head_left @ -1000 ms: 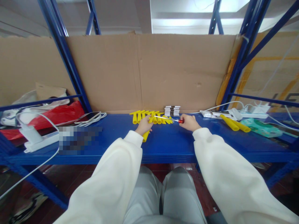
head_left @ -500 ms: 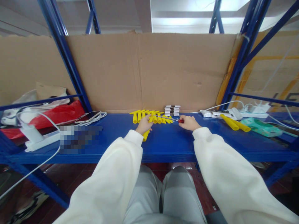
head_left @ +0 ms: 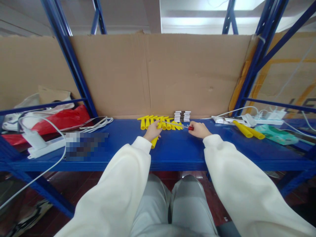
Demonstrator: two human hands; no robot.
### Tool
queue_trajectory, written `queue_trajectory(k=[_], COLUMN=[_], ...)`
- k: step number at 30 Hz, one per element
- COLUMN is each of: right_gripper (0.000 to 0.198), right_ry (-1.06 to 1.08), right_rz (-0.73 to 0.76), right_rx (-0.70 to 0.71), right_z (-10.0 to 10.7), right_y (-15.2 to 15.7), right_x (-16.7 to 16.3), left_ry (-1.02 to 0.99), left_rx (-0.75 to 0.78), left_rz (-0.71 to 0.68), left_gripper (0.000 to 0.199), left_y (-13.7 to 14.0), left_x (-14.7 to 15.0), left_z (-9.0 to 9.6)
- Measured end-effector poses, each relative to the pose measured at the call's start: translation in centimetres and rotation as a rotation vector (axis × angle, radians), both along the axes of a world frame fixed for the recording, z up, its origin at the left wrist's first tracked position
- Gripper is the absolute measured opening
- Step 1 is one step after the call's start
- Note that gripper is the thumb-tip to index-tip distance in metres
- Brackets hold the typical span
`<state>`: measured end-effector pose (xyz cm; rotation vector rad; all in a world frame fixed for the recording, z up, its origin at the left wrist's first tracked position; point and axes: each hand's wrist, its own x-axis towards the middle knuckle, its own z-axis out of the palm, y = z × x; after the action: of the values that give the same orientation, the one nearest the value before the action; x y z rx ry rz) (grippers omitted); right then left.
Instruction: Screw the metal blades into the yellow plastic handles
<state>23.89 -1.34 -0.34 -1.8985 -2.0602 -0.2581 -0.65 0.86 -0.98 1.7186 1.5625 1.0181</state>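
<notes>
My left hand (head_left: 152, 132) is closed around a yellow plastic piece with a tubular handle (head_left: 154, 143), whose round end sticks out below the fingers. In my right hand (head_left: 200, 130) is a screwdriver (head_left: 191, 128), gripped by its red handle. Its thin metal shaft points left and reaches the top of the held yellow piece; the tip's exact contact is too small to tell. Just behind my left hand lies a row of similar yellow T-shaped pieces (head_left: 143, 124). Smaller yellow pieces (head_left: 177, 126) lie beneath the screwdriver shaft.
A stack of white bundles with dark bands (head_left: 182, 116) stands by the cardboard panel (head_left: 172, 75). Two yellow tubes (head_left: 243, 129) and a green packet (head_left: 277, 134) lie at right. A phone (head_left: 93, 122), cables and a white power strip (head_left: 46, 147) occupy the left of the blue shelf (head_left: 180, 149).
Both hands keep nearly the same place and grip, with the screwdriver still against the yellow piece. The whole view has shifted very slightly.
</notes>
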Motion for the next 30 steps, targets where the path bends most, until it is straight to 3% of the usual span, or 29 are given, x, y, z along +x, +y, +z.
queue_trajectory(k=[30], right_gripper=[0.007], right_ry=[0.036], right_rz=[-0.022], right_rx=[-0.052], right_z=[0.21], right_y=[-0.33], right_x=[0.08], left_ry=[-0.015], left_rx=[-0.005], left_rz=[-0.004], left_gripper=[0.07], left_y=[0.17], left_x=[-0.08], left_z=[-0.15])
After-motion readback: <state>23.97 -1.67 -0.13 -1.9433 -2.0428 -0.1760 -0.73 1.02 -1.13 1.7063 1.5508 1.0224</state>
